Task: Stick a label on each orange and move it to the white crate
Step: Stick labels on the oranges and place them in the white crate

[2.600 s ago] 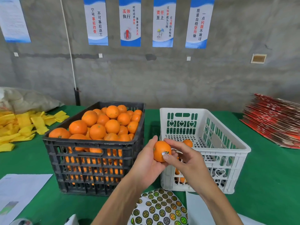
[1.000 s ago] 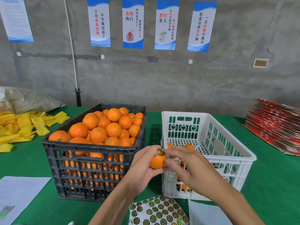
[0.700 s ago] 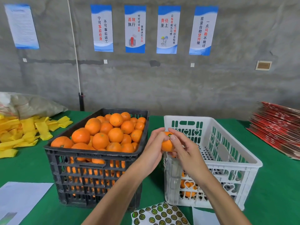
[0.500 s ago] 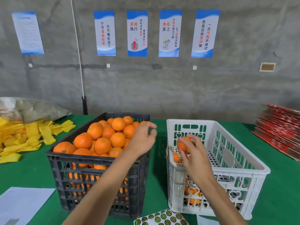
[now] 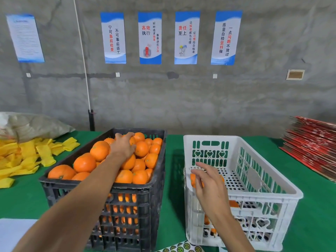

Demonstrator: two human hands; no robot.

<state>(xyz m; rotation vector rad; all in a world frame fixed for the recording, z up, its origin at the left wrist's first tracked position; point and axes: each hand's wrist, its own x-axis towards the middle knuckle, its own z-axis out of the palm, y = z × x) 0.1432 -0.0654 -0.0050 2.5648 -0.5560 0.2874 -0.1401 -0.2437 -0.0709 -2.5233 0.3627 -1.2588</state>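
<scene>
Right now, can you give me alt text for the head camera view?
The left hand reaches onto the piled oranges in a full black crate, while the right hand hovers open and empty over the near end of the white crate, which holds a few oranges. Both crates stand on a green table.
</scene>
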